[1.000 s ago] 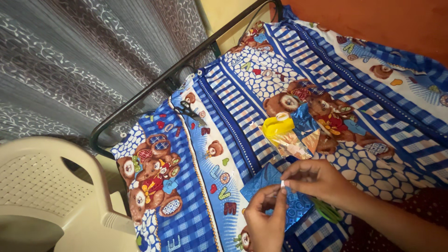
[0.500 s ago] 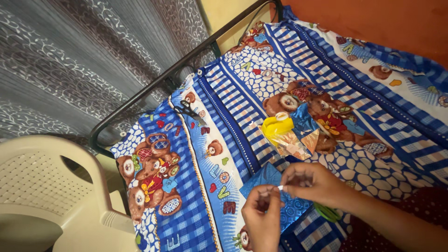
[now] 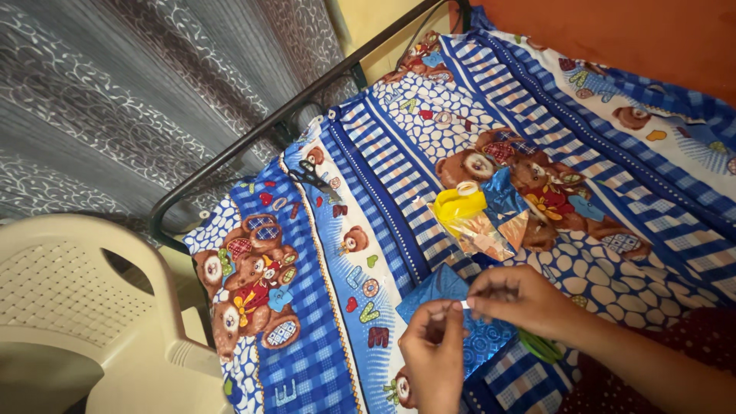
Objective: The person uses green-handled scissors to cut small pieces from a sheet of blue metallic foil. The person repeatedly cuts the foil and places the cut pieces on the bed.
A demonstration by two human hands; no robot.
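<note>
While both hands meet low in the view, the scene reads like this, from near to far:

Left hand: the left hand is at the bottom edge, fingers curled, pinching one end of a small white strip between thumb and fingertip.
Right hand: the right hand comes from the lower right, fingers closed, and pinches the other end of the same strip, so the two hands touch it together.
Blue paper: a shiny blue sheet lies on the bed right under both hands, partly hidden by them.
Green object: a green thing lies under the right wrist; its kind I cannot tell.
Bed sheet: the bed sheet is blue checked, with bears and coloured letters.
Tape holder: a yellow tape dispenser sits beyond the hands, beside folded shiny papers.
Scissors: black scissors lie near the bed's left edge.
Chair: a cream plastic chair stands left of the bed.
Curtain: a grey patterned curtain hangs behind.
</note>
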